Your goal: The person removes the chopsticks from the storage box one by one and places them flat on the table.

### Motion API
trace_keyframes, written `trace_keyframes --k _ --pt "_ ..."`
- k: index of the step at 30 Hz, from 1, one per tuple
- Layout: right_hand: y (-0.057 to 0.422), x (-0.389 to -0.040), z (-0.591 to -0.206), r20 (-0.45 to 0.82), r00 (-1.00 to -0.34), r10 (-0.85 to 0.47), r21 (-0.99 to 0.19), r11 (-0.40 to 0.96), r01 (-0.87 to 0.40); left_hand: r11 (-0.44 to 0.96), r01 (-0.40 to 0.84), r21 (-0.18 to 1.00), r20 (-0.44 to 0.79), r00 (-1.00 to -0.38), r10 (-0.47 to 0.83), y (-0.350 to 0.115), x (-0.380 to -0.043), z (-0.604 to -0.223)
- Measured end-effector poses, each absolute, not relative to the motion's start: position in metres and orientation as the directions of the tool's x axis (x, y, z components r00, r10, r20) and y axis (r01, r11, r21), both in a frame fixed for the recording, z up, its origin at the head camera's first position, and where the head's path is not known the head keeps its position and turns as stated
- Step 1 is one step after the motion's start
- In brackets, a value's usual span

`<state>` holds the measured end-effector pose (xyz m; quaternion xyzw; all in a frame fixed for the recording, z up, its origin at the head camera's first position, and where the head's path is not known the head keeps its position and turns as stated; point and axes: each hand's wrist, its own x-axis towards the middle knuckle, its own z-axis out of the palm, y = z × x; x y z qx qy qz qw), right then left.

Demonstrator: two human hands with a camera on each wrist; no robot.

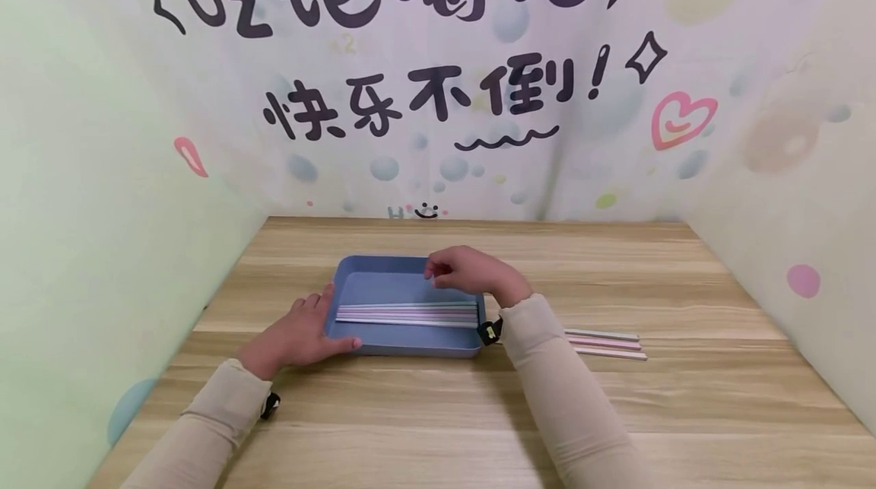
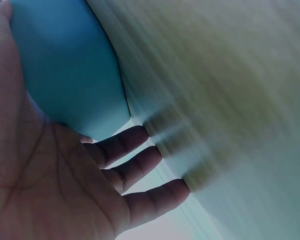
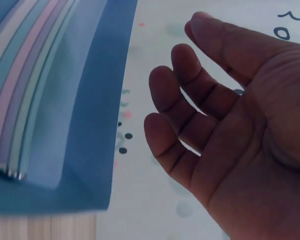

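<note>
A blue rectangular tray [image 1: 383, 287] sits on the table, holding several thin pastel sticks [image 1: 407, 314] side by side. My left hand [image 1: 297, 333] rests against its left end, thumb over the front rim and the other fingers along the outside. In the left wrist view those fingers [image 2: 155, 200] are spread and relaxed beside the tray wall. Above the back right part of the tray is my right hand [image 1: 472, 272], its fingers loosely bent. The right wrist view shows nothing between its fingers [image 3: 162, 90], with the tray's stick bundle [image 3: 25, 85] off to one side.
More thin sticks [image 1: 605, 344], pink and pale, lie on the wooden table [image 1: 684, 413] right of the tray, partly hidden by my right forearm. A printed curtain [image 1: 438, 169] stands behind the table's far edge, with pale walls on both sides.
</note>
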<state>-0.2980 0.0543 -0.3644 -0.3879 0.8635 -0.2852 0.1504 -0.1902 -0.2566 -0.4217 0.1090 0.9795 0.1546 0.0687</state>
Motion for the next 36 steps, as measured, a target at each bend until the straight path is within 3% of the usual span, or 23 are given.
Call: trace_keyframes --k 36 --pt "0.018 -0.316 -0.423 -0.136 -0.611 -0.78 -0.58 0.563 -0.589 0.932 0.19 0.309 -0.095 -0.969 0.229 -0.255 -0.188 -0.422"
